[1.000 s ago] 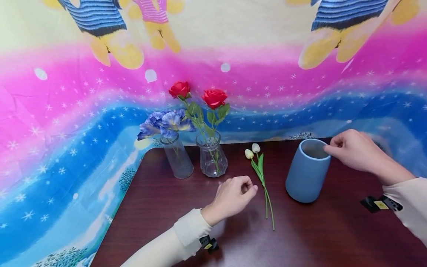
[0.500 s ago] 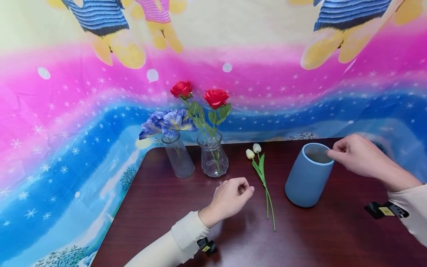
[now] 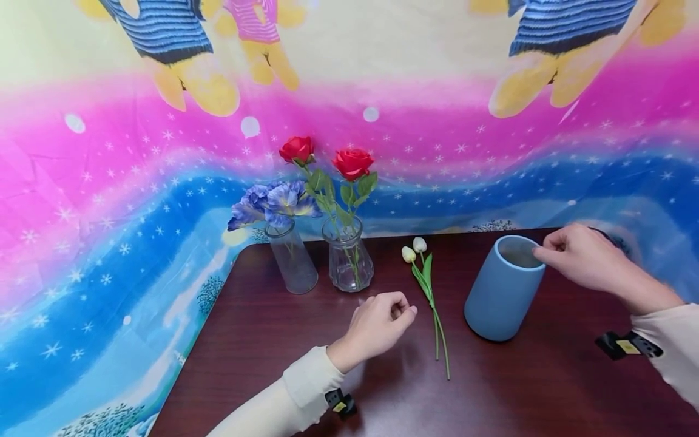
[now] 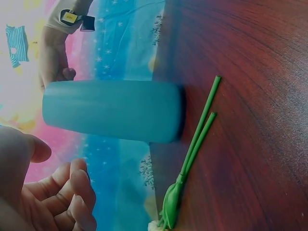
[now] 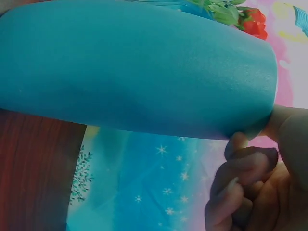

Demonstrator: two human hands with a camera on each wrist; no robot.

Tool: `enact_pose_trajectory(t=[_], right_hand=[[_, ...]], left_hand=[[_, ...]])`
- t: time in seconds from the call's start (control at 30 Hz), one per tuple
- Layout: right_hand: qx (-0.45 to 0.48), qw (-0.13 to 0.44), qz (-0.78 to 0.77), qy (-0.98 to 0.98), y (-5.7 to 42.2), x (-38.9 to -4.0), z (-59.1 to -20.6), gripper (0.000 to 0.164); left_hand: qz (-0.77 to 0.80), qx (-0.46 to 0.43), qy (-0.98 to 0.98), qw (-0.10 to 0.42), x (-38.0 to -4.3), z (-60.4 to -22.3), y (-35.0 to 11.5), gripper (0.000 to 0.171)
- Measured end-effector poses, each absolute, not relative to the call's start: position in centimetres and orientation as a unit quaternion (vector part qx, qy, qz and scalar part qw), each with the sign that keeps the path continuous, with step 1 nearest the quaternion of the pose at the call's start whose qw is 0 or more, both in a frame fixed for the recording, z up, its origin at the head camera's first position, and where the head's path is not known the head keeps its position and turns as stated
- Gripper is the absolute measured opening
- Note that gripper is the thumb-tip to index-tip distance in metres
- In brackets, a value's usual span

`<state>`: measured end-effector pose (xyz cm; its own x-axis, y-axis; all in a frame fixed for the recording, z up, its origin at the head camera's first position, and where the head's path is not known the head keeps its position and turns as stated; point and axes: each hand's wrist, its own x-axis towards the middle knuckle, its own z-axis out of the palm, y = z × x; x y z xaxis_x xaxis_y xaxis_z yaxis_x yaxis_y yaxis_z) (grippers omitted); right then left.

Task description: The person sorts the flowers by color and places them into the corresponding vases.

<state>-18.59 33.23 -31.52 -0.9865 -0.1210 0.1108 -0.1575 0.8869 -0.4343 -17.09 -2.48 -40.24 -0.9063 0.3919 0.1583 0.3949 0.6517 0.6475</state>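
Note:
At the right of the table stands a blue-grey vase [image 3: 503,297], its rim pinched between the thumb and fingers of my right hand [image 3: 583,258]. In the right wrist view, the thumb goes over the rim of the vase [image 5: 144,72] and the fingertips press its outer wall. My left hand [image 3: 377,331] hovers over the table with loosely curled fingers and holds nothing. Just right of it lie two white artificial tulips [image 3: 428,285] with crossed green stems. In the left wrist view, the tulip stems [image 4: 197,139] lie near the vase's base.
Behind my left hand, a clear glass vase [image 3: 351,270] holds two red roses [image 3: 353,162]. Left of it, a cylindrical glass vase [image 3: 297,267] holds blue-purple flowers [image 3: 273,203]. A printed cloth [image 3: 437,133] hangs behind the dark wooden table [image 3: 246,340].
The blue-grey vase and my right hand have shifted slightly nearer to me. My left hand has barely moved, and the tulips lie as before.

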Motion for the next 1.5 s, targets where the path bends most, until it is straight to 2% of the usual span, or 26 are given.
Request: enact_pose_trajectory(t=[0.27,0.53,0.93,1.5], right_hand=[[0.07,0.047,0.279,-0.956,33.6,-18.7,-32.6,0.045],[0.061,0.056,0.303,-0.949,33.6,-18.7,-33.2,0.045],[0.062,0.062,0.331,-0.94,33.8,-18.5,-33.5,0.046],[0.055,0.062,0.333,-0.939,33.6,-18.5,-33.5,0.047]], left_hand=[[-0.389,-0.212,-0.897,-0.006,-18.1,-40.5,-2.1,0.023],[-0.375,-0.2,-0.905,-0.038,-19.1,-40.9,-1.6,0.029],[-0.369,-0.175,-0.911,-0.051,-21.9,-43.4,0.4,0.03],[-0.295,-0.136,-0.944,-0.061,-23.4,-47.3,3.7,0.053]])
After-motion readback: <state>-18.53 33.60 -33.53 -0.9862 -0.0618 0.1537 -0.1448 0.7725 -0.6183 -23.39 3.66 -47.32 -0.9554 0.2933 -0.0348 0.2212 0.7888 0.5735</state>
